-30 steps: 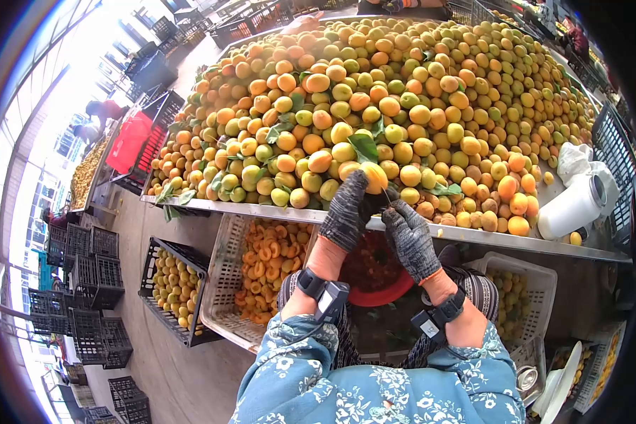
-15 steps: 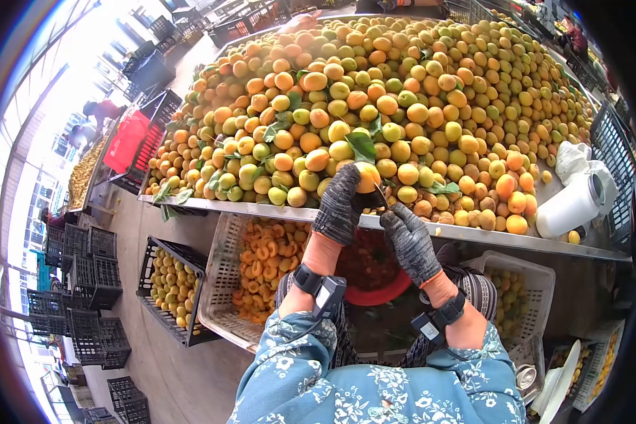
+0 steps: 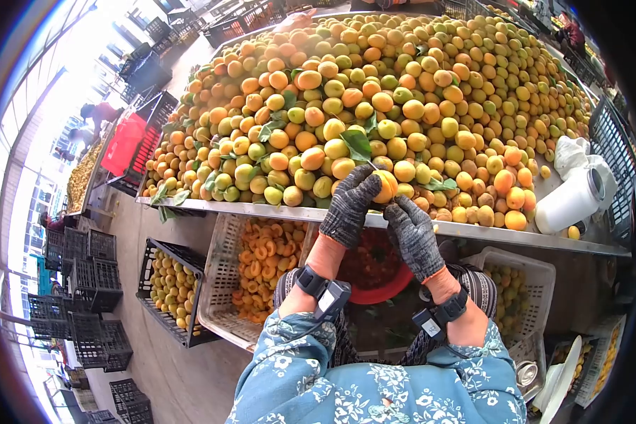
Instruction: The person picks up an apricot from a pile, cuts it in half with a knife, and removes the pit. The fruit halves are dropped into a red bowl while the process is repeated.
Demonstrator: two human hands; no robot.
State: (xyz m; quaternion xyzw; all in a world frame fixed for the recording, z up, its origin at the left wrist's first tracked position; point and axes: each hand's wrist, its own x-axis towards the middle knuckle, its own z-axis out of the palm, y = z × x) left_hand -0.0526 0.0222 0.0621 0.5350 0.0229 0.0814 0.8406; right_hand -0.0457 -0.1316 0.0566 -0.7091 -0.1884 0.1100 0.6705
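Note:
My left hand [image 3: 348,206], in a dark grey knit glove, grips a yellow-orange apricot [image 3: 386,188] between thumb and fingers above the table's front edge. A dark line runs down the fruit's side. My gloved right hand [image 3: 413,237] is closed just below and to the right of it, fingertips at the fruit. The thin dark blade-like tool in this hand is now mostly hidden by fingers and fruit. Before both hands spreads a large heap of apricots [image 3: 318,116], some green, some orange, with a green leaf [image 3: 357,145] close to my left fingers.
Below the metal table edge [image 3: 283,211] stand a white crate [image 3: 219,279] of apricot halves, a red basin [image 3: 381,291] between my knees, and another white crate [image 3: 540,283] at right. A black crate [image 3: 194,332] holds whole apricots. A white jar [image 3: 569,205] lies tilted on the table's right.
My left hand has shifted slightly right and rotated with the apricot, showing more of its side. My right hand has drawn a little closer, and the dark tool between the hands is less visible.

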